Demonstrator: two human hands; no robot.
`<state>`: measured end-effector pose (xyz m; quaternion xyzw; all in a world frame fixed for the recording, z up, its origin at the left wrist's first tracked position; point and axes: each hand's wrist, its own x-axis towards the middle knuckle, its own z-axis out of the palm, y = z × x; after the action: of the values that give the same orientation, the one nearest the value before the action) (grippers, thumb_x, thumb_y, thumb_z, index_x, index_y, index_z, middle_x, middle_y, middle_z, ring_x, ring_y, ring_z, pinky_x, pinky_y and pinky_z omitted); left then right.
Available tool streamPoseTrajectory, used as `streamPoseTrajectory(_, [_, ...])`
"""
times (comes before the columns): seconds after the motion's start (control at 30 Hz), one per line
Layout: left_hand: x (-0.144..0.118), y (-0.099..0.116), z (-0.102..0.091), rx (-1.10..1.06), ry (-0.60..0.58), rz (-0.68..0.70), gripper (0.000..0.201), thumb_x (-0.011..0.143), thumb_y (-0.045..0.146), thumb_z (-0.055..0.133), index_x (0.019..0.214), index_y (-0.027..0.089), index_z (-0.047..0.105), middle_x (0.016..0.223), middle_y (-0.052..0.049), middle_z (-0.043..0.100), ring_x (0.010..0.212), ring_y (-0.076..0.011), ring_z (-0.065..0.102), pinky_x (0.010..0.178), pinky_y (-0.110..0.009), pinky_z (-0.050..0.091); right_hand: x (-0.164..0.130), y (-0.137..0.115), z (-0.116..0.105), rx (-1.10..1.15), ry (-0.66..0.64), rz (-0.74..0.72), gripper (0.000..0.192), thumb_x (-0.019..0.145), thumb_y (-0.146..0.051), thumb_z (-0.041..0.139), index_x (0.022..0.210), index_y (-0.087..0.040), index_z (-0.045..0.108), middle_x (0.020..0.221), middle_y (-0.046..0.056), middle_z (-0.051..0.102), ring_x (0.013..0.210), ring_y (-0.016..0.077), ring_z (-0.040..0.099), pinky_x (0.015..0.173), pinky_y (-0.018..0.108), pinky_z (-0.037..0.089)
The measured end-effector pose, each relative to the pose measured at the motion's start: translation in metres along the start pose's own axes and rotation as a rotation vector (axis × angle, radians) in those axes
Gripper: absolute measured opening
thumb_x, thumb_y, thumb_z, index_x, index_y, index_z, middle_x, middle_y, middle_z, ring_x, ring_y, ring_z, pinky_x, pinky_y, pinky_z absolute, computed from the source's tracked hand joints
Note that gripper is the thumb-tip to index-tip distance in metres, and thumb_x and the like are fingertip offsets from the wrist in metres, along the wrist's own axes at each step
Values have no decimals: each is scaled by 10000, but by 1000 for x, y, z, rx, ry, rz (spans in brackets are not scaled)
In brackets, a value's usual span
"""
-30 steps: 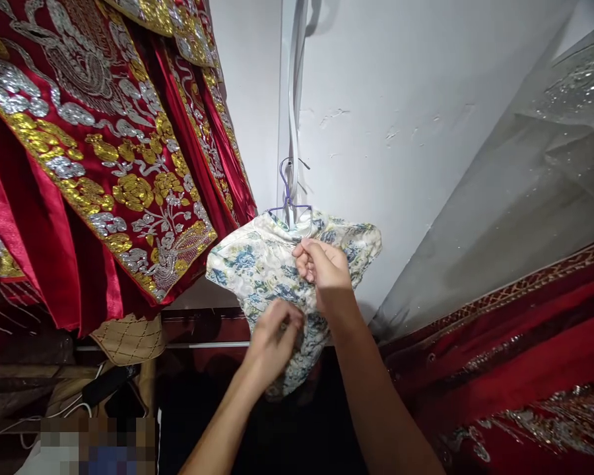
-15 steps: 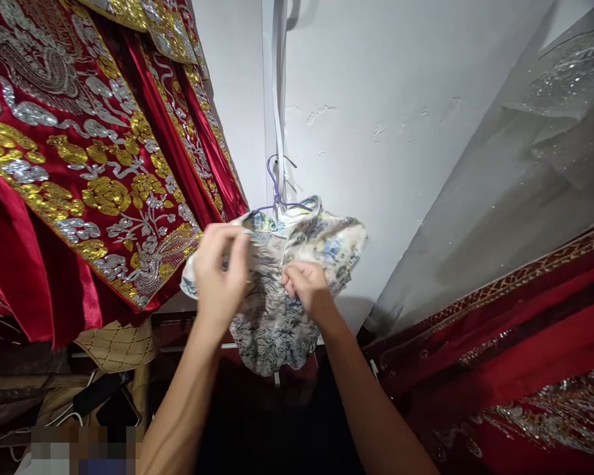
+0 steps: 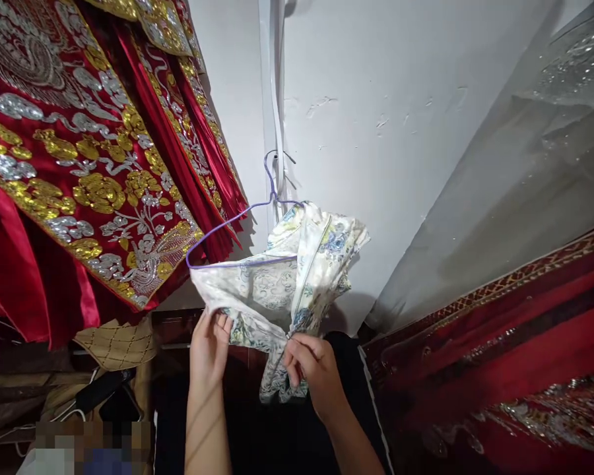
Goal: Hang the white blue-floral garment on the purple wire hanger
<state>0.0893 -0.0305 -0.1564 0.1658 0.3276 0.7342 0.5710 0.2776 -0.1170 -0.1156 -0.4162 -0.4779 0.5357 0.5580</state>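
White wall [image 3: 400, 165], hanger [image 3: 237, 221], floral garment [image 3: 297, 277]

A small white garment [image 3: 297, 277] printed with blue flowers hangs crumpled and half slipped off a purple wire hanger [image 3: 228, 227], whose bare shoulder juts toward nine o'clock, its hook at twelve.

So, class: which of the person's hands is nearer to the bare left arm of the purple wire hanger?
Left. The left hand grips the floral garment just below the purple wire hanger's exposed arm; the right hand pinches the garment's edge lower and further right.
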Motion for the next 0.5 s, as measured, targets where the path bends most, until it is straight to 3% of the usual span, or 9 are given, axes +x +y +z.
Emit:
streamPoseTrajectory(0.1, [-16, -15, -3, 156, -55, -73, 227, 739, 321, 792, 894, 182, 701, 891, -54, 734, 878, -208, 701, 793, -306, 553, -4, 4, -11, 3, 34, -13, 358, 872, -361, 536, 568, -182, 592, 401, -31, 463, 389, 96, 385, 472, 256, 288])
streamPoseTrajectory(0.23, [-41, 0, 18, 203, -144, -131, 291, 782, 437, 757, 921, 205, 651, 782, -29, 678, 758, -219, 675, 747, -344, 551, -2, 13, -16, -8, 30, 54, 346, 876, -352, 521, 583, -182, 592, 411, -33, 466, 408, 97, 380, 484, 255, 290])
streamPoseTrajectory(0.4, [-77, 17, 43, 159, -256, -18, 269, 861, 456, 673, 855, 229, 528, 774, -1, 592, 682, -176, 593, 691, -316, 520, 4, 28, 0, -118, -137, 207, 296, 879, -337, 520, 639, -182, 596, 464, -30, 500, 453, 106, 422, 513, 246, 312])
streamPoseTrajectory(0.5, [-91, 23, 46, 258, -437, 27, 318, 889, 479, 630, 771, 211, 509, 788, -25, 554, 730, -193, 573, 682, -307, 489, 7, 40, 6, -167, -88, 189, 283, 836, -365, 583, 618, -188, 555, 535, -17, 515, 537, 130, 468, 544, 254, 343])
